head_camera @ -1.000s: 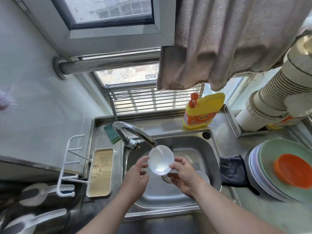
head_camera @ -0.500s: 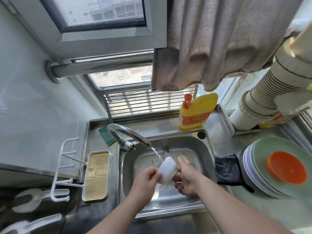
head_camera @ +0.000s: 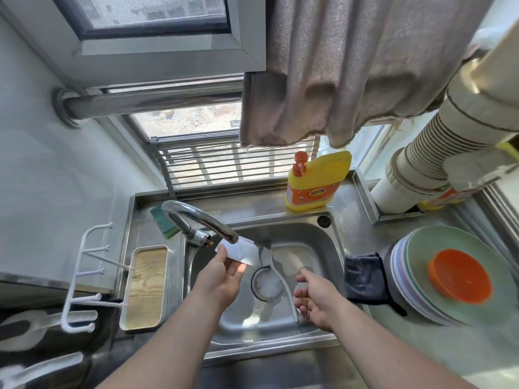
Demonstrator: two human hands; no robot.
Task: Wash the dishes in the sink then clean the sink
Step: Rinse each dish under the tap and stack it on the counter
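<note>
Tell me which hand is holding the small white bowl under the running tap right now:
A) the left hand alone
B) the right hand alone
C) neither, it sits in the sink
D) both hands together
A: the left hand grips the small white bowl beneath the spout of the curved chrome tap, while the right hand hangs apart over the stainless steel sink, holding nothing.

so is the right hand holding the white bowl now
No, the left hand alone holds the white bowl under the faucet; the right hand is empty.
</note>
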